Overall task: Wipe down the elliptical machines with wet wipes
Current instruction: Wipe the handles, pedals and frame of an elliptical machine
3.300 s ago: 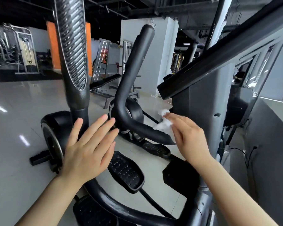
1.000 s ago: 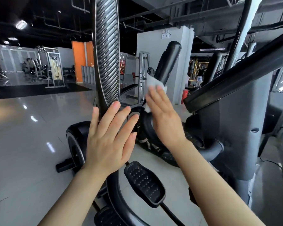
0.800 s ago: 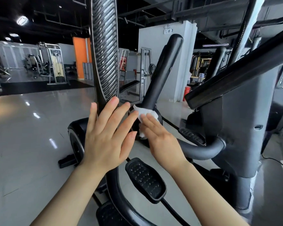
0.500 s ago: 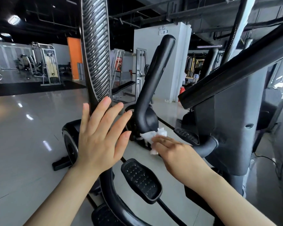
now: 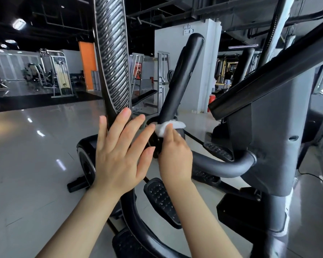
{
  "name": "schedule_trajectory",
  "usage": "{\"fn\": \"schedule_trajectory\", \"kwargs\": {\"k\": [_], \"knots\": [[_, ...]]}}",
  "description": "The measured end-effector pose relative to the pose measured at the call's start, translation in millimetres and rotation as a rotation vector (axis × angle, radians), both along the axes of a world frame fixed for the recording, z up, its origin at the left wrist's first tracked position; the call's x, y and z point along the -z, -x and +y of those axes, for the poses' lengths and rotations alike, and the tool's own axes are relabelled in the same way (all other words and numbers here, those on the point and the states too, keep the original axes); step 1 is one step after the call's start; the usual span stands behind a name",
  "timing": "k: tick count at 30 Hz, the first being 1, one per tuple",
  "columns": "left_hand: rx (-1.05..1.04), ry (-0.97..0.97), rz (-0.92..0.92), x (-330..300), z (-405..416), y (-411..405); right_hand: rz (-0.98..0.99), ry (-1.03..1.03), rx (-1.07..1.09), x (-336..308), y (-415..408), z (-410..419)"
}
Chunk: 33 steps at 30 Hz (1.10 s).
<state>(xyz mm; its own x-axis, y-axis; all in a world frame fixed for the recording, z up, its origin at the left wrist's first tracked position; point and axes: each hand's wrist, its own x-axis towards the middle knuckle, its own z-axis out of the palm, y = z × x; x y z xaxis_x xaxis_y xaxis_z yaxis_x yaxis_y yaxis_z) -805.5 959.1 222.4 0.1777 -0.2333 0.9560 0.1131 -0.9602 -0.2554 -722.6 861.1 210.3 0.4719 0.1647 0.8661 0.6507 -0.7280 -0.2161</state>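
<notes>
The right hand (image 5: 174,157) has climbed from the bend, pinching the crumpled white wet wipe (image 5: 169,128) against the curved black padded handlebar (image 5: 181,81); left hand (image 5: 119,155) flat, fingers straight, holding nothing; wiping underway; next stroke likely upward.

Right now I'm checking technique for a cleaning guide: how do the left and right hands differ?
The left hand is spread flat with straight fingers and holds nothing; the right hand presses a white wet wipe around the smooth black handlebar. The left hand lies against the ribbed handle, the right on the smooth bar. Both are bare and raised at similar height.
</notes>
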Motion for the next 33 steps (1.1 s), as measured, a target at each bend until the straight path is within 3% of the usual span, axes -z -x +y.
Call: {"fn": "schedule_trajectory", "kwargs": {"k": [8,13,18,24,29,33], "knots": [[0.027,-0.023,0.014,0,2,1,-0.357,0.565,-0.078,12,-16,-72],[0.034,-0.024,0.012,0,4,1,-0.302,0.751,-0.111,3,-32,-139],[0.05,-0.008,-0.013,2,2,-2,-0.13,0.661,-0.058,0,-29,-184],[0.036,-0.006,0.006,1,3,0,-0.109,0.276,-0.093,-21,-20,-86],[0.055,-0.009,0.015,2,3,1,-0.137,0.423,-0.303,0,-32,-61],[0.06,-0.013,0.005,0,5,-2,-0.33,0.629,-0.328,6,-36,-83]]}}
